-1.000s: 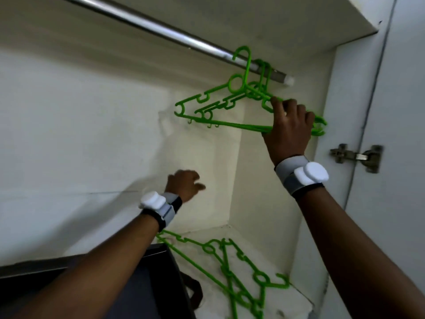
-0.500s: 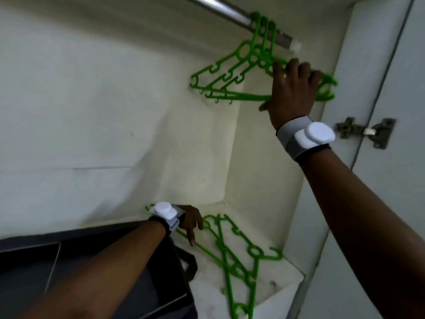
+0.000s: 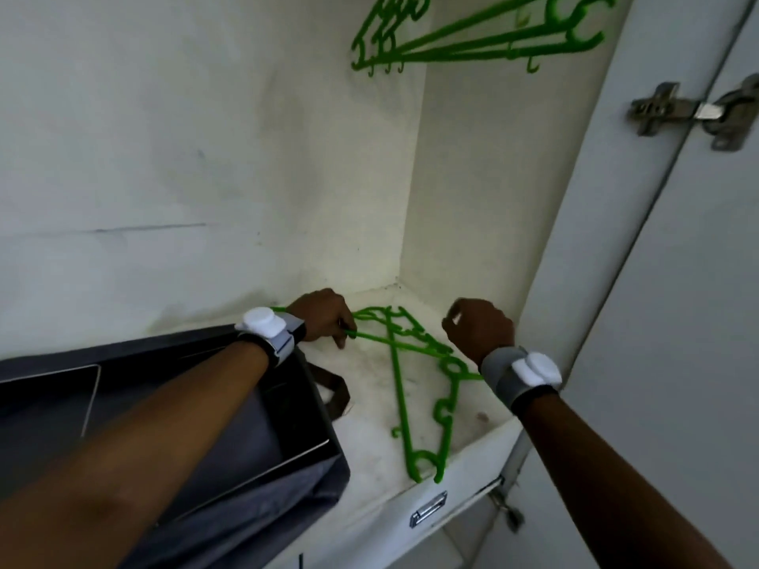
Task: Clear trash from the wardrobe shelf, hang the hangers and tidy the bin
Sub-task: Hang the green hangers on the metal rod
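Note:
Several green plastic hangers (image 3: pixel 400 388) lie tangled on the white wardrobe shelf (image 3: pixel 369 441). My left hand (image 3: pixel 324 318) reaches over the bin and grips the thin bar of one green hanger at the back of the shelf. To the right, my right hand (image 3: pixel 478 328) hovers just above the hangers with its fingers curled, and I see nothing in it. More green hangers (image 3: pixel 472 43) hang at the top of the view; their hooks and the rail are out of frame. A dark grey fabric bin (image 3: pixel 287 408) stands on the shelf's left side.
The bin's brown strap handle (image 3: pixel 339 394) faces the hangers. A small scrap (image 3: pixel 481 416) lies near the shelf's right front. The open wardrobe door with a metal hinge (image 3: pixel 694 112) is on the right. Below the shelf is a drawer with a metal pull (image 3: pixel 429 509).
My right hand let go of the hung hangers and dropped to the shelf. My left hand took hold of a hanger on the shelf. The view tilted downward.

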Demonstrator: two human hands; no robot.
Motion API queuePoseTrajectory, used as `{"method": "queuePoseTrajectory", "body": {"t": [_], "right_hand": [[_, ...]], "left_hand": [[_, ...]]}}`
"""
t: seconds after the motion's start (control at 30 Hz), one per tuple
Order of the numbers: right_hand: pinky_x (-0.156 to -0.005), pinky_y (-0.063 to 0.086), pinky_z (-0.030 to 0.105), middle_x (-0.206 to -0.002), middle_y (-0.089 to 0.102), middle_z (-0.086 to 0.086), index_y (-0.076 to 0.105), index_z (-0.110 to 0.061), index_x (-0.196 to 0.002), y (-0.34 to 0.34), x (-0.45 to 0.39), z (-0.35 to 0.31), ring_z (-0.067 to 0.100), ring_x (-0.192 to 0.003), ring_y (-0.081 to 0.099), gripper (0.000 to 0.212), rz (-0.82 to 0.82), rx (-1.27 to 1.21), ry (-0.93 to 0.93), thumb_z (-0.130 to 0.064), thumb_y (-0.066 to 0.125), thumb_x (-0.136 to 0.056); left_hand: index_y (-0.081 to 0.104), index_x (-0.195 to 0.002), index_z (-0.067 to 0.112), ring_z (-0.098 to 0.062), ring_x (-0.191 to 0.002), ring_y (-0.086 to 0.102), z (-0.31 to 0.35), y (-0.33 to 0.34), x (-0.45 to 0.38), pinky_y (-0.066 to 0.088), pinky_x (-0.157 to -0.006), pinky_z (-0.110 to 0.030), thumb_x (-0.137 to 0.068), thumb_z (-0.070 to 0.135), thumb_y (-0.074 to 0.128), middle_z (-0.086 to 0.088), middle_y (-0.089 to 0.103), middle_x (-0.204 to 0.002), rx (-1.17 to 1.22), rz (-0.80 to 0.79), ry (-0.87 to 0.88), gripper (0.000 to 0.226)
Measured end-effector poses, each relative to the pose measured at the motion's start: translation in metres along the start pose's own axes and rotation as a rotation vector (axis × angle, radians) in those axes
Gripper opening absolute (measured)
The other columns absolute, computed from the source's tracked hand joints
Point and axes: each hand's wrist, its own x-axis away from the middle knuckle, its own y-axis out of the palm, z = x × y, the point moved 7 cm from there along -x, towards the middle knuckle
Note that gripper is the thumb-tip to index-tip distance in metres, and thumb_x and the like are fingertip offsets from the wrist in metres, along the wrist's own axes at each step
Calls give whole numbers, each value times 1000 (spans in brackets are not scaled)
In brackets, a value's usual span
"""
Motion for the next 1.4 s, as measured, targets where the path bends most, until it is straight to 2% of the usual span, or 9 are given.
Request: {"method": "queuePoseTrajectory", "body": {"t": [0.13, 0.33, 0.47, 0.63, 0.73, 0.87, 1.1, 1.3, 1.4], "right_hand": [[-79, 50, 33, -120, 64, 13, 62, -10, -118, 46, 19, 48, 32, -106, 64, 53, -267, 81, 179, -57, 55, -93], [-89, 51, 36, -128, 55, 23, 59, -4, -125, 64, 19, 59, 37, -110, 61, 50, -317, 26, 217, -45, 52, -98], [-85, 48, 33, -127, 60, 20, 65, -3, -119, 66, 14, 59, 34, -114, 58, 62, -361, 9, 193, -58, 55, -92], [-81, 48, 28, -116, 69, 9, 74, -18, -104, 33, 6, 20, 27, -106, 64, 39, -211, -314, 103, -53, 64, -90], [-80, 60, 42, -95, 75, 6, 75, -14, -93, -7, 2, -14, 23, -87, 72, 33, -90, -661, 43, -46, 69, -89], [-67, 62, 32, -87, 76, 7, 74, -15, -96, -89, -8, -70, 18, -77, 74, 19, 21, -927, -98, -33, 69, -91], [-84, 59, 44, -96, 74, 2, 73, -29, -83, -65, -27, -60, 23, -93, 70, 11, -117, -580, -76, -41, 71, -81], [-101, 45, 32, -147, 47, 9, 44, -15, -142, 1, -11, 9, 25, -127, 53, 66, -369, -100, 164, -54, 58, -91], [-100, 42, 25, -149, 45, 6, 41, -14, -145, 15, -1, 28, 22, -134, 49, 75, -429, 22, 212, -63, 52, -91]], "left_hand": [[80, -95, 23, -13, -90, 70, 19, -7, 7, 56, -79, -31, -69, 18, 81, 8, 77, -97, -44, 24, 78, 27], [77, -101, 32, -8, -99, 67, 36, -15, 25, 51, -74, -28, -76, 25, 74, 17, 75, -101, -270, 82, 189, 26], [78, -94, 33, -13, -93, 70, 30, -37, 56, 55, -70, -34, -79, 25, 71, 15, 76, -94, -229, 308, 304, 18], [81, -81, 27, -9, -79, 70, 23, -111, 104, 56, -70, -28, -84, 33, 66, 13, 77, -90, -44, 715, 352, 16], [82, -84, 17, -9, -80, 71, 24, -148, 117, 57, -74, -29, -85, 30, 68, 5, 77, -91, 63, 821, 337, 19], [81, -87, 9, -11, -81, 73, 25, -220, 117, 59, -78, -34, -80, 17, 76, 1, 78, -90, 130, 924, 326, 12], [82, -82, 13, -8, -83, 73, 75, -304, 90, 57, -83, -36, -77, 8, 76, 4, 78, -87, 126, 969, 411, 9], [82, -80, 13, -8, -86, 73, 101, -349, 70, 56, -88, -35, -75, 9, 77, 2, 78, -86, 120, 965, 429, 8], [82, -82, 14, -8, -86, 73, 104, -364, 61, 55, -89, -35, -74, 12, 79, 3, 78, -84, 122, 973, 410, 9]]}}
